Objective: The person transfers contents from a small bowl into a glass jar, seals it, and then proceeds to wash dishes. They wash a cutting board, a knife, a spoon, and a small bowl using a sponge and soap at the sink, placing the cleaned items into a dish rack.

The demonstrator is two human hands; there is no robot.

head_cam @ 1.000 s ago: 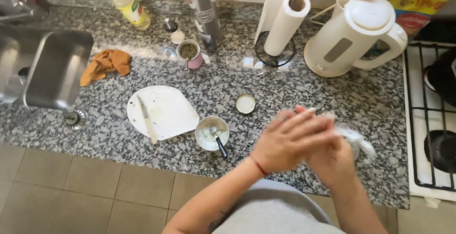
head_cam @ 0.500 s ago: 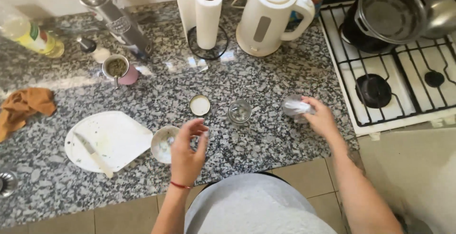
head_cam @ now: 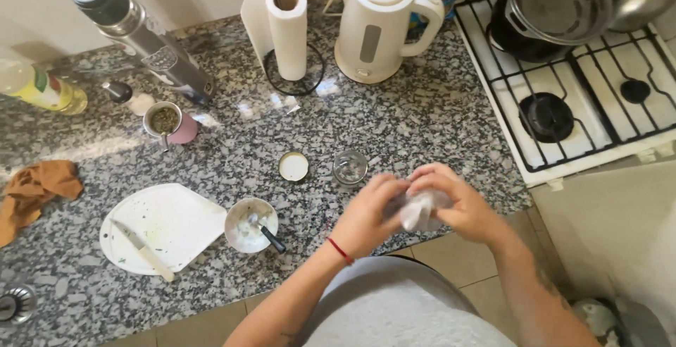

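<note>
Small crumpled clear plastic bag (head_cam: 420, 209) held over the front edge of the granite counter (head_cam: 422, 121), both hands closed on it: left hand (head_cam: 366, 217) gripping its left side, fingers curled around the plastic, red bracelet (head_cam: 341, 250) at the wrist; right hand (head_cam: 461, 202) wrapped over the top and right side. Contents of bag cannot be made out. Just behind the hands, a small empty glass jar (head_cam: 350, 167) stands upright on the counter, its round lid (head_cam: 293, 166) lying flat just beside it to the left. Further left, a metal bowl (head_cam: 248, 226) with a dark-handled spoon (head_cam: 266, 233) resting in it, touching a white cutting board (head_cam: 169, 224) with a knife (head_cam: 144, 250) on top. Orange cloth (head_cam: 35, 192) at far left. Back row: metal thermos (head_cam: 141, 33) leaning, cup of green herb (head_cam: 167, 121), paper towel roll (head_cam: 287, 33) on stand, cream electric kettle (head_cam: 380, 23). Gas stove (head_cam: 598, 100) to the right, pot (head_cam: 553, 5) on a rear burner
</note>
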